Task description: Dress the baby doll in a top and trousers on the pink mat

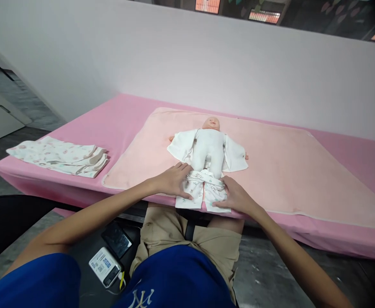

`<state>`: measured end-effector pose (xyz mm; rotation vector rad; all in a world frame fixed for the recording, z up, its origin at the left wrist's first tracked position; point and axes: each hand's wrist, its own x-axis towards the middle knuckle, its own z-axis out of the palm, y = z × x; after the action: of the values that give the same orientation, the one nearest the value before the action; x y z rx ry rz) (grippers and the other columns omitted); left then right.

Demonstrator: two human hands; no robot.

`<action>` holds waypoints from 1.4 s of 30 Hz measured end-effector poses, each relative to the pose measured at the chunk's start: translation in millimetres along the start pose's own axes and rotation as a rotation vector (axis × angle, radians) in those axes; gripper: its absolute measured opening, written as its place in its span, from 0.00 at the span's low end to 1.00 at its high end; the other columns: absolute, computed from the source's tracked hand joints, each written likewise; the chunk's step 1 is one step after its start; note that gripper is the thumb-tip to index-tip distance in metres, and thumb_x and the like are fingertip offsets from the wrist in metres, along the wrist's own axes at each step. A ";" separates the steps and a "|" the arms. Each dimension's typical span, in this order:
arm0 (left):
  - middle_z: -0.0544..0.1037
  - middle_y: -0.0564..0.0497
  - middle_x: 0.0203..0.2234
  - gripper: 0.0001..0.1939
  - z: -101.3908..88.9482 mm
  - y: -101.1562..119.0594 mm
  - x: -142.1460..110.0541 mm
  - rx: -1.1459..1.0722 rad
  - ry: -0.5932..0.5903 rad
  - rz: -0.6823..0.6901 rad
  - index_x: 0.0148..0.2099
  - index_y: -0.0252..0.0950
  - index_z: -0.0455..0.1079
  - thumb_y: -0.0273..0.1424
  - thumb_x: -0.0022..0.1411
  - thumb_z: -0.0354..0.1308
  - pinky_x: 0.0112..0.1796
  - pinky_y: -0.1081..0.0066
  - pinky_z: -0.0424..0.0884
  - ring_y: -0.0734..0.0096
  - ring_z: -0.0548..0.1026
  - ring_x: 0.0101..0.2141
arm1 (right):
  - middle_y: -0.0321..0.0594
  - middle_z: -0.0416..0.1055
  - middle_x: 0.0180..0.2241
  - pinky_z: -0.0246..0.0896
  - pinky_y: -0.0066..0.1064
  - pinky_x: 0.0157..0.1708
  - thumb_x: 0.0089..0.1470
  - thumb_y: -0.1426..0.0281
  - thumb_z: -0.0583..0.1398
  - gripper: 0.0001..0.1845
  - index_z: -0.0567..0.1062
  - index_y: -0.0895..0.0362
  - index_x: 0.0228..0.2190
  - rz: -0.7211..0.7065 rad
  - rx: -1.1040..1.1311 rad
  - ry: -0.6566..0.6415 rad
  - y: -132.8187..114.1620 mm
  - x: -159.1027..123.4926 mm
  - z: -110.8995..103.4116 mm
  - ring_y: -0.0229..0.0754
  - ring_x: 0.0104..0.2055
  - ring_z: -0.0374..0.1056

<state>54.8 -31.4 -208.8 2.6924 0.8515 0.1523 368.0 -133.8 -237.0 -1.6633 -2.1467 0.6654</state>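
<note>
A baby doll (pixel 208 145) lies on its back on a peach towel (pixel 287 162), head away from me, arms out, an open white top spread under it. Printed white baby trousers (pixel 203 190) are bunched around its lower legs at the mattress's near edge. My left hand (pixel 174 179) grips the left side of the trousers, fingers curled on the fabric. My right hand (pixel 235 196) holds the right trouser leg the same way.
A pink mattress (pixel 117 119) runs along a white wall. Folded printed baby clothes (pixel 59 156) lie at its left end. Below, by my knees, a dark phone (pixel 117 239) and a white device (pixel 105 266) rest on a black surface.
</note>
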 end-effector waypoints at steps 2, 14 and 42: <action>0.75 0.39 0.53 0.41 3.6 2.3 -5.6 0.010 -0.011 -0.004 0.58 0.36 0.67 0.58 0.55 0.71 0.53 0.56 0.69 0.45 0.72 0.53 | 0.44 0.73 0.47 0.65 0.43 0.46 0.52 0.45 0.73 0.34 0.71 0.53 0.47 -0.043 -0.009 0.010 3.1 -1.4 4.2 0.55 0.48 0.69; 0.82 0.46 0.35 0.16 18.1 4.5 -36.8 0.103 0.121 0.260 0.48 0.38 0.75 0.45 0.73 0.59 0.45 0.59 0.68 0.58 0.79 0.37 | 0.44 0.71 0.29 0.54 0.45 0.35 0.65 0.56 0.65 0.16 0.68 0.49 0.32 -0.160 -0.279 0.427 -0.8 -48.9 58.2 0.54 0.34 0.62; 0.73 0.56 0.33 0.35 -258.1 47.9 56.3 0.295 0.267 0.252 0.48 0.24 0.76 0.52 0.77 0.41 0.50 0.64 0.64 0.79 0.75 0.42 | 0.33 0.79 0.40 0.58 0.33 0.40 0.70 0.41 0.51 0.36 0.82 0.59 0.47 -0.303 -0.505 0.215 -99.4 30.9 -273.7 0.32 0.40 0.69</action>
<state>76.9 31.6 51.3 3.1014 0.6415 0.4876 426.4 -82.2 45.3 -1.4858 -2.4569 -0.1519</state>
